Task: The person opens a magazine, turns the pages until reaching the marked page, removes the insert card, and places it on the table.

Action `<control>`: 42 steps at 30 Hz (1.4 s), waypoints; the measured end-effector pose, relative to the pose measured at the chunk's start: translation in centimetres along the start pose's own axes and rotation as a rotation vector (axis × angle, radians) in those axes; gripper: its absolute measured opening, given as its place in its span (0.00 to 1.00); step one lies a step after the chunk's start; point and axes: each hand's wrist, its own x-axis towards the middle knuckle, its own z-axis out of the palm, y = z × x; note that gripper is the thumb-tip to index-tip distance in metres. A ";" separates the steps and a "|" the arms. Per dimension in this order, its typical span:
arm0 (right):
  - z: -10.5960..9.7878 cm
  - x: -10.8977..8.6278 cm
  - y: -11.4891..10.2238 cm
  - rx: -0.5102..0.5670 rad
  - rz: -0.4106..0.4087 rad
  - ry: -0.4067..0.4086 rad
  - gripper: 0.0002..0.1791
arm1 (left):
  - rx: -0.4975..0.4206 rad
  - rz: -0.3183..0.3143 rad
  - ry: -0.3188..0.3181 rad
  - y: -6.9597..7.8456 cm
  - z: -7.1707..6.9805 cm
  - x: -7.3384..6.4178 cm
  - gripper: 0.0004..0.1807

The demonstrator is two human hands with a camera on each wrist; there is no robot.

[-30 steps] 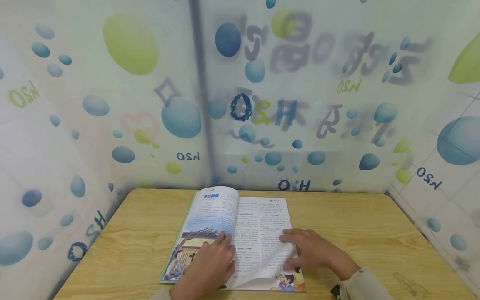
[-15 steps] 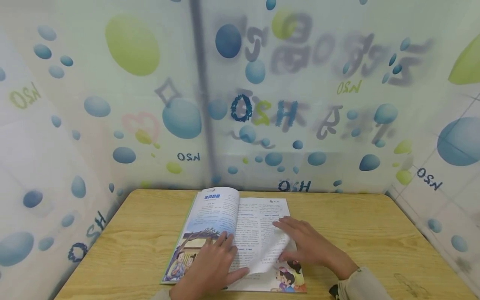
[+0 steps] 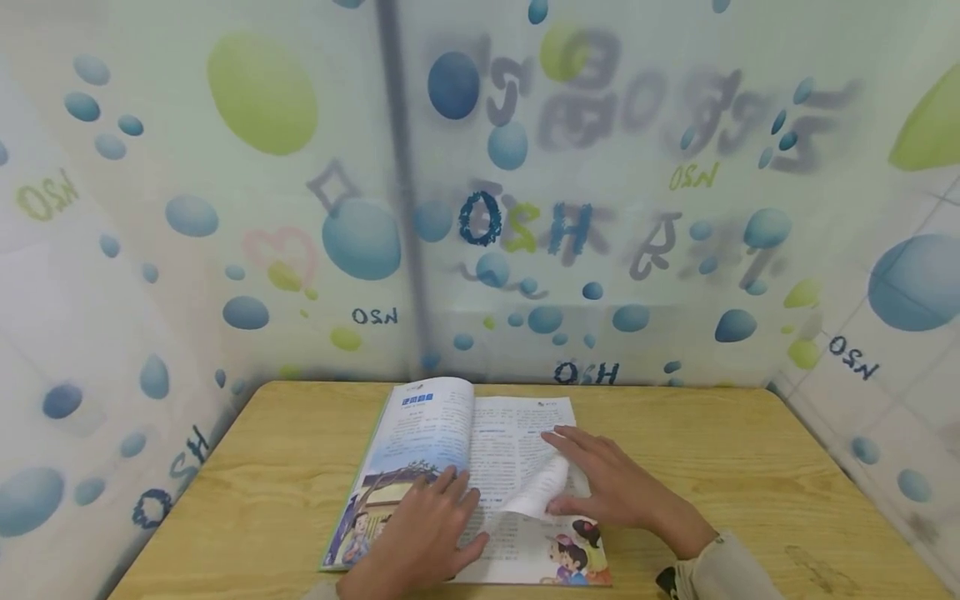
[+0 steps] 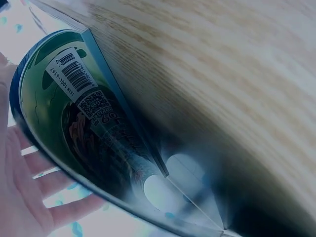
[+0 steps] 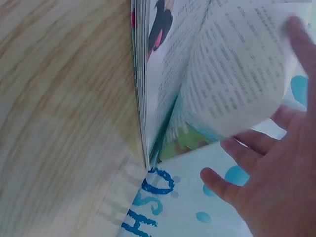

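Note:
An open magazine (image 3: 495, 433) with printed columns and cartoon pictures lies on the table. My left hand (image 3: 423, 525) rests on its illustrated left page (image 3: 420, 425), fingers extended and thumb out toward the middle. In the left wrist view, the green back cover (image 4: 44, 94) with its barcode curves up beside the left hand. My right hand (image 3: 615, 487) holds the lifted lower corner of a right-hand page (image 3: 536, 492) between thumb and fingers, and the sheet bends up. The right wrist view shows this curled page (image 5: 242, 74) with a fingertip at its upper edge and other fingers along its lower edge.
The wooden table (image 3: 697, 433) has rounded far corners and carries the magazine near its front edge. Close behind it stands a pale wall (image 3: 637, 350) with blue and green spots and lettering. Similar panels rise on the left and right.
The right hand has moved left and slightly away from me, curling the page corner further toward the middle. The left thumb has spread outward while that hand stays on the left page.

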 end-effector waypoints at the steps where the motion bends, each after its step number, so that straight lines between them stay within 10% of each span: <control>1: -0.1 0.0 0.0 0.014 0.006 -0.003 0.45 | 0.002 0.008 0.021 0.0 0.0 0.0 0.28; 11: 0.0 -0.4 0.1 0.171 0.034 -0.023 0.30 | 0.017 0.262 0.097 0.3 -0.6 -0.1 0.55; 16: 0.0 -0.4 0.3 0.128 0.074 0.004 0.35 | 0.037 0.312 0.091 0.3 -0.6 -0.2 0.52; 23: 0.1 -0.5 0.9 0.023 0.113 -0.112 0.55 | 0.198 0.345 0.114 0.1 -0.1 -0.1 0.23; 31: -0.1 -1.2 0.9 0.064 0.135 -0.332 0.57 | 0.203 0.263 0.073 0.1 0.0 -0.2 0.16; 42: 0.2 -1.1 0.7 -0.005 0.119 -0.327 0.57 | 0.198 0.146 0.030 -0.3 0.0 -0.3 0.21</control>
